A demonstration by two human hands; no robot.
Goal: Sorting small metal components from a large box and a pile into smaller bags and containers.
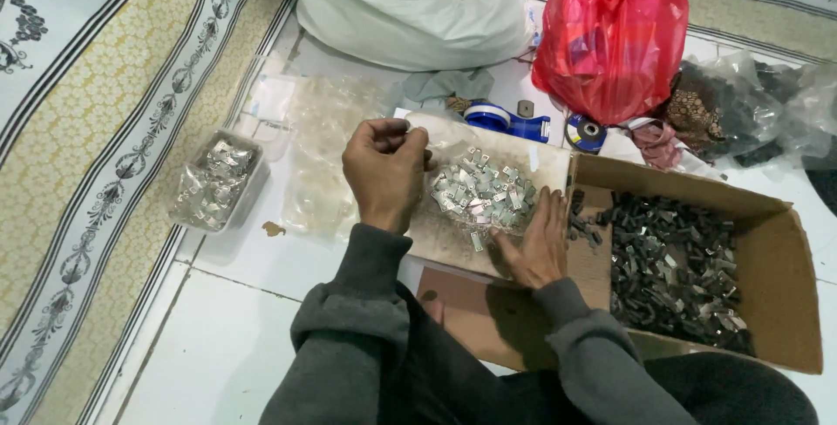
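Two hands at work over a cardboard flap (453,238) laid on the white tiled floor (227,338). Left hand (384,172) is raised at about 10 o'clock from the pile, fingers pinched closed on a small clear plastic bag (440,131); bag mouth sits at the fingertips. Right hand (536,242) lies flat at 5 o'clock of the pile, palm down, fingers spread and touching the silver metal clips (484,194); it grasps nothing that I can see. Clips are heaped mid-flap, between the two hands.

At 3 o'clock of the right hand: open cardboard box (785,303), holding a heap of dark clips (671,268), a few silver ones mixed in. A handful of dark pieces sit at the box's near-left edge, just beside the right fingers.

At 9 o'clock of the left hand: small filled bag of silver clips (214,181) on the floor, well apart. Between it and the hand, a loose stack of empty clear bags (323,146).

At 12 o'clock: big white sack (410,6). At 1 o'clock: red plastic bag (610,41), knotted on top. Blue tape dispenser (506,120) just beyond the flap's far edge, tape roll (586,133) beside it. Patterned carpet (87,129) runs along the left side.

Grey sleeves on both arms.
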